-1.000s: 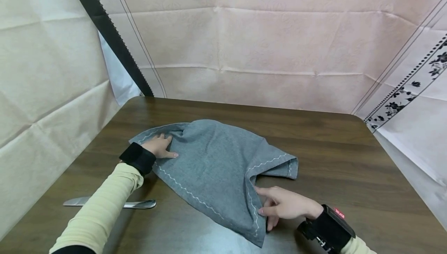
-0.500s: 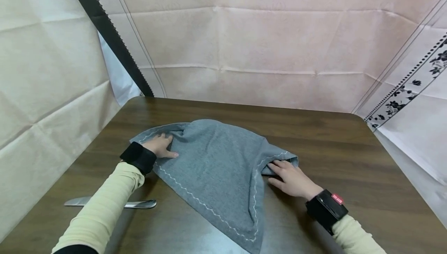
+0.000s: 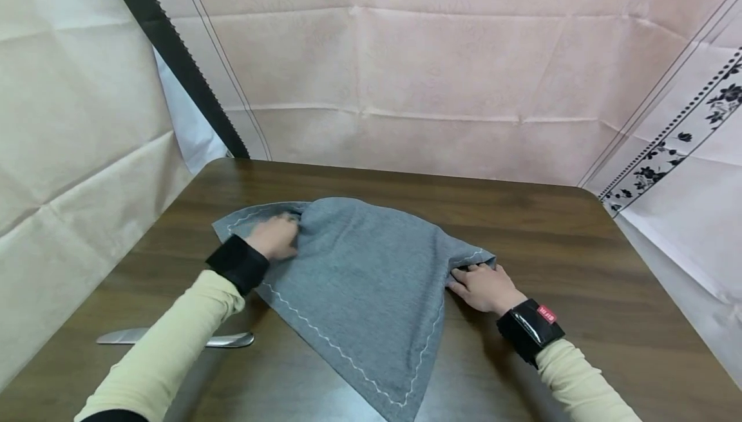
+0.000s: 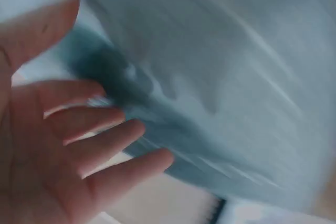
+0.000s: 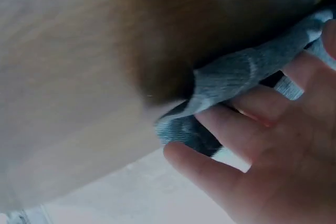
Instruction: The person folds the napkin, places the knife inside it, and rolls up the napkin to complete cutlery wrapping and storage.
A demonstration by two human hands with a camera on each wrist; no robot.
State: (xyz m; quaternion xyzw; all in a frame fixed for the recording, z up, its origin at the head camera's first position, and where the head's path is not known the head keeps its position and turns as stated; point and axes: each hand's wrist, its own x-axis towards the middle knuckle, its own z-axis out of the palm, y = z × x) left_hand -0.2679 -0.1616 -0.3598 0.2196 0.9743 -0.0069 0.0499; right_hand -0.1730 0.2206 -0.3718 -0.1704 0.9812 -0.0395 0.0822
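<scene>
A grey-blue cloth (image 3: 365,287) with white wavy stitching along its edges lies spread, partly folded, across the middle of the table. At its left corner my left hand (image 3: 275,236) is over the fabric, blurred in the head view. The left wrist view has its fingers (image 4: 113,145) loosely extended beside the cloth, with none of it between them. My right hand (image 3: 487,288) touches the folded right corner. Seen from the right wrist, its fingers (image 5: 231,129) are fairly straight against the turned-up edge, and the thumb is mostly cut off by the frame.
A table knife (image 3: 228,340) lies at the front left of the brown wooden table (image 3: 522,216), its middle hidden behind my left forearm. Pale creased sheets (image 3: 406,74) hang behind the table and at both sides.
The right hand has gone from the cloth's near right edge up to its right corner, and that edge lies flatter. The left hand has moved slightly right. The near corner has shifted left.
</scene>
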